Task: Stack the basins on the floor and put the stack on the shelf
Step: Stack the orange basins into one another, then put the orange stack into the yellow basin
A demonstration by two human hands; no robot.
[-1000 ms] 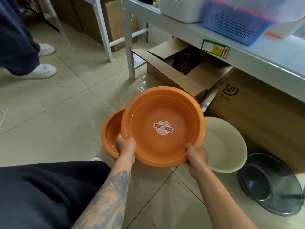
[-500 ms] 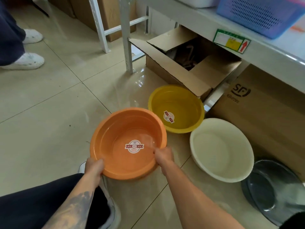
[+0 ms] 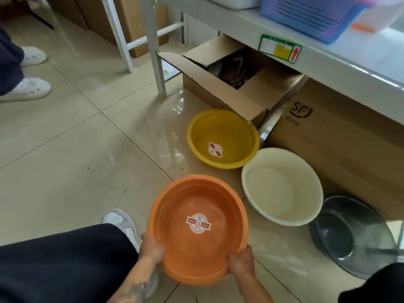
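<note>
An orange basin (image 3: 197, 228) with a round sticker inside sits low over the floor in front of me, and a second rim line just inside its edge suggests two orange basins nested. My left hand (image 3: 151, 250) grips its near left rim and my right hand (image 3: 241, 262) grips its near right rim. Beyond it on the tiles stand a yellow basin (image 3: 223, 137), a cream basin (image 3: 282, 185) to the right, and a dark grey basin (image 3: 349, 235) at the far right. The white shelf (image 3: 328, 60) runs along the upper right.
Under the shelf sit an open cardboard box (image 3: 227, 84) and a closed SF carton (image 3: 341, 136). A blue basket (image 3: 312, 16) rests on the shelf. My knee and white shoe (image 3: 122, 221) are at the lower left. Another person's white shoes (image 3: 28, 88) stand at the far left.
The orange basin, held up and tilted a second ago, has come down and toward me over the other orange basin. The yellow basin behind it is now uncovered.
</note>
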